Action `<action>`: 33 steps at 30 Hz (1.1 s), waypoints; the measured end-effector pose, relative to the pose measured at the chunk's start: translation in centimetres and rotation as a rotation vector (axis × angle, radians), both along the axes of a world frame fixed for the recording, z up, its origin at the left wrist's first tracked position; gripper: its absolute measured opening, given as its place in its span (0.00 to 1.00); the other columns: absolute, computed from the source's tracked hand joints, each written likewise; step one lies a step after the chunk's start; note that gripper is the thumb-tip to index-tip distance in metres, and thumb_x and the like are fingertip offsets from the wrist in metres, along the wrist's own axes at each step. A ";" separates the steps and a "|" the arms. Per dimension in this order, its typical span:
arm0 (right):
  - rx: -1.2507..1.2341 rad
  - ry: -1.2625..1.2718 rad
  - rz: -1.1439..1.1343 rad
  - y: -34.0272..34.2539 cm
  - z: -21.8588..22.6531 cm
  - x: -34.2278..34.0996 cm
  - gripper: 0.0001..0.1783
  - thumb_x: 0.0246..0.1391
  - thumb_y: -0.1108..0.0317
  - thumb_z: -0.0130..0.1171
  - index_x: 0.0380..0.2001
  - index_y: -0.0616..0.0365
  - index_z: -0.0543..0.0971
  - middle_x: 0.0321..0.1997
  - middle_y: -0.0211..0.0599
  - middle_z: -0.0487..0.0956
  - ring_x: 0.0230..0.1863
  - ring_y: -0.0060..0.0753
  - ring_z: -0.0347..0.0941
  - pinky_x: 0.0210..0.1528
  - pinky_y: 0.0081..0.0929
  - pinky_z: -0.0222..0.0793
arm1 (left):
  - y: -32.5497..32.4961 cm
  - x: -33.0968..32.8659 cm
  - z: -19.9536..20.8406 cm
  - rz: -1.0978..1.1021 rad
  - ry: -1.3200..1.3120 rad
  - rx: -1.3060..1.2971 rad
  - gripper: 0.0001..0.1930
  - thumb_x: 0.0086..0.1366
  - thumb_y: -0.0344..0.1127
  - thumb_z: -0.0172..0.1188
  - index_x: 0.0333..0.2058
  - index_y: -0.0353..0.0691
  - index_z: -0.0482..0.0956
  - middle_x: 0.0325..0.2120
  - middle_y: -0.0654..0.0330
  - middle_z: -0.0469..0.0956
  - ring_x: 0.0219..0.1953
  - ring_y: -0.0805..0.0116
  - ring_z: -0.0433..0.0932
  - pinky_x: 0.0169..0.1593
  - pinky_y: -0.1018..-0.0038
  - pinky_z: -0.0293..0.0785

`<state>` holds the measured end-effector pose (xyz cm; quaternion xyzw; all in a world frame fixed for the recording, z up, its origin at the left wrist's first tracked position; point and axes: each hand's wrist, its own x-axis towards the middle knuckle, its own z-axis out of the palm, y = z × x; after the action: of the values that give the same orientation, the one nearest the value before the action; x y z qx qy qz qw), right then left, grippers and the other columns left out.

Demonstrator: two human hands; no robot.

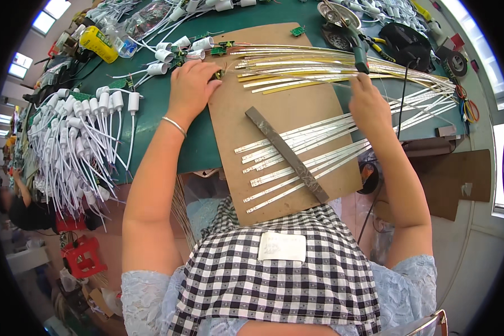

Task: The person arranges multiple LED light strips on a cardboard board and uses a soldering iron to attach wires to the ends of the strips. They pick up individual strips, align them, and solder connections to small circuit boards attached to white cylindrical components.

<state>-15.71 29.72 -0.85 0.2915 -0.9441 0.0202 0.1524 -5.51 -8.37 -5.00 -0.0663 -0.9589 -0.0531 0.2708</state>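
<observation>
My left hand (194,85) is closed at the upper left edge of a brown board (229,117), fingertips pinching a small green circuit board (219,74), mostly hidden. At right, my right hand (369,106) is curled into a grip. The green handle of a soldering iron (361,57) comes out above its fingers, and the far end reaches toward a metal stand (339,15). Between my hands lie several thin yellow-and-silver LED strips (297,70). Nearer me, more silver LED strips (297,147) fan out under a dark flat bar (285,152).
White lamp caps with wires (78,131) are heaped at left. A yellow bottle (98,45) stands at the far left. Pliers (383,49), a black bag-like object (406,45) and a tape roll (457,63) lie at far right. A black cord (402,106) crosses beside my right hand.
</observation>
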 end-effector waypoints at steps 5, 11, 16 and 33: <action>0.003 -0.021 0.303 -7.1 -0.5 0.2 0.11 0.53 0.71 0.55 0.41 0.53 0.76 0.43 0.32 0.76 0.45 0.41 0.77 0.40 0.36 0.77 | 0.3 -0.3 0.9 0.049 0.072 0.064 0.15 0.58 0.37 0.64 0.45 0.49 0.80 0.37 0.64 0.80 0.46 0.61 0.76 0.52 0.61 0.64; 0.071 -0.030 0.324 -8.2 0.3 0.9 0.10 0.49 0.74 0.58 0.37 0.53 0.76 0.39 0.32 0.76 0.44 0.40 0.77 0.40 0.36 0.76 | -1.4 0.1 1.8 0.258 -0.002 -0.089 0.16 0.61 0.40 0.62 0.49 0.51 0.79 0.43 0.67 0.79 0.50 0.64 0.74 0.53 0.61 0.63; -0.013 -0.090 0.284 -1.6 -0.8 0.8 0.08 0.51 0.76 0.52 0.35 0.54 0.75 0.38 0.35 0.75 0.44 0.44 0.73 0.44 0.38 0.72 | 0.1 1.7 2.1 0.142 0.134 -0.038 0.21 0.61 0.43 0.62 0.53 0.49 0.77 0.49 0.64 0.76 0.52 0.60 0.72 0.51 0.61 0.64; -0.011 -0.141 0.281 -2.0 -0.3 0.4 0.09 0.53 0.72 0.52 0.36 0.52 0.78 0.39 0.33 0.79 0.45 0.39 0.75 0.48 0.37 0.65 | 8.1 5.3 3.0 -0.252 -0.182 0.427 0.11 0.62 0.32 0.60 0.44 0.43 0.80 0.30 0.58 0.80 0.32 0.55 0.77 0.37 0.63 0.69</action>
<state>-15.28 27.73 -1.19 0.4178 -0.9022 0.0670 0.0830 -0.20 -0.27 -2.03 -0.1215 -0.9306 -0.2933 0.1824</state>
